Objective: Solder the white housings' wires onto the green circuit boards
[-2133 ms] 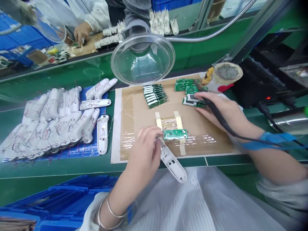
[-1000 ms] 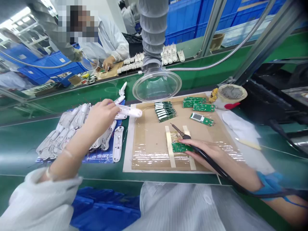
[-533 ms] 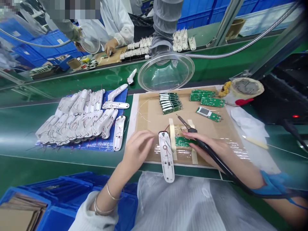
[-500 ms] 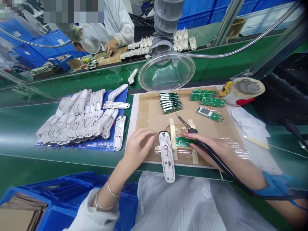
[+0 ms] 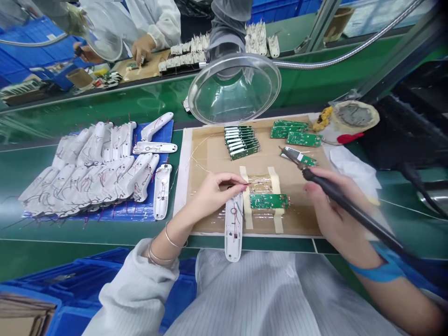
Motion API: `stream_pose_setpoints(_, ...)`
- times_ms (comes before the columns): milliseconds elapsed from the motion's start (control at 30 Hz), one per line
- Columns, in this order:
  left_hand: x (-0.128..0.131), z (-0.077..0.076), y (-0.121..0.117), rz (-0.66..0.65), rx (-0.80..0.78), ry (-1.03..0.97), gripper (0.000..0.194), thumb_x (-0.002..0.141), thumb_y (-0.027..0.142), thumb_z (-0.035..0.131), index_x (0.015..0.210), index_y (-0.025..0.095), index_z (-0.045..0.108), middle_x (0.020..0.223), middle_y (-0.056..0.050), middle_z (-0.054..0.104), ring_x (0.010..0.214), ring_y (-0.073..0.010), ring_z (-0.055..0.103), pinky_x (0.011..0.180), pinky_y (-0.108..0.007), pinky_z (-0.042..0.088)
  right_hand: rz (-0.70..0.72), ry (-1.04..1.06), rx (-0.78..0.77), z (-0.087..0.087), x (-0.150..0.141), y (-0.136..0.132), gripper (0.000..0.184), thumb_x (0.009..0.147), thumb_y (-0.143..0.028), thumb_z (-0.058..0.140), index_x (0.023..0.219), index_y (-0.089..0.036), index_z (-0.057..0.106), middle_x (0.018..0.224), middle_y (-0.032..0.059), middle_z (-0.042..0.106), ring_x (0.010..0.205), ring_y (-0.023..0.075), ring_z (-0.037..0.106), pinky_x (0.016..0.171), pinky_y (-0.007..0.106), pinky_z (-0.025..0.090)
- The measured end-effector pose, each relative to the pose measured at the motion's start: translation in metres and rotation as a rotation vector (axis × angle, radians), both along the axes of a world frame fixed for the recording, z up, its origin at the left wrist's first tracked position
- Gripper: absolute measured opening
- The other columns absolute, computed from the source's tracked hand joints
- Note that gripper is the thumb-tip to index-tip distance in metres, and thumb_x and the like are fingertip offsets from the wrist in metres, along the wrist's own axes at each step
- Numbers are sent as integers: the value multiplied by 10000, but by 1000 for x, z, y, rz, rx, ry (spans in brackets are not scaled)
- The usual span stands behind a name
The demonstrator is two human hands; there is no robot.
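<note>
My left hand point(image 5: 217, 192) is closed in a pinch on a thin red wire point(image 5: 248, 184) at the top end of a white plastic housing half point(image 5: 233, 235). That housing lies lengthwise in front of me, with more loose wires inside it. Just right of it, a green circuit board point(image 5: 268, 201) lies across a taped fixture point(image 5: 246, 217), touched by neither hand. My right hand point(image 5: 338, 203) grips a soldering iron point(image 5: 324, 185) by its dark handle. Its tip points up and left, near a board with a screen point(image 5: 297, 156), apart from the wire.
Wired white housings point(image 5: 101, 179) cover a blue sheet at left. Stacked boards point(image 5: 241, 141) and loose boards point(image 5: 304, 139) lie on the cardboard. A clear extraction hood point(image 5: 234, 88) hangs over the back edge. A round solder-stained pot point(image 5: 355, 115) stands right. Across the bench, a co-worker's hand point(image 5: 143, 48) works.
My left hand has moved to the housing's top and closed on the red wire. My right hand has left the green board, carrying the soldering iron right. The view has shifted slightly.
</note>
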State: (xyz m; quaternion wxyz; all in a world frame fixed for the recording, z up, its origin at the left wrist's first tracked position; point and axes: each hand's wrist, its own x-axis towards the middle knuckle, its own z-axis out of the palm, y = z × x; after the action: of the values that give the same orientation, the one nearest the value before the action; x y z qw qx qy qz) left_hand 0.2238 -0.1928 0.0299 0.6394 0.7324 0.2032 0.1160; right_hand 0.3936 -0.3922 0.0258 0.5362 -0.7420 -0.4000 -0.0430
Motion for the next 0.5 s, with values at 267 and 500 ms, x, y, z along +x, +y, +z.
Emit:
stream_pose_setpoints(267, -6, 9, -12, -149, 270, 61, 176, 958, 253, 596, 844, 158, 692, 808, -11, 673, 797, -111, 573, 741, -259, 442, 145, 91, 225, -22, -4, 4, 187, 949, -252, 570, 866, -193, 727, 747, 25, 695, 498, 77, 506, 438, 236, 387)
stream_pose_setpoints(500, -5, 10, -14, -178, 379, 70, 153, 947, 188, 581, 816, 158, 654, 762, 11, 623, 786, -111, 539, 782, -273, 421, 286, 63, 160, -23, -7, -2, 124, 896, -180, 612, 927, -215, 727, 754, 20, 698, 603, 117, 581, 521, 268, 445)
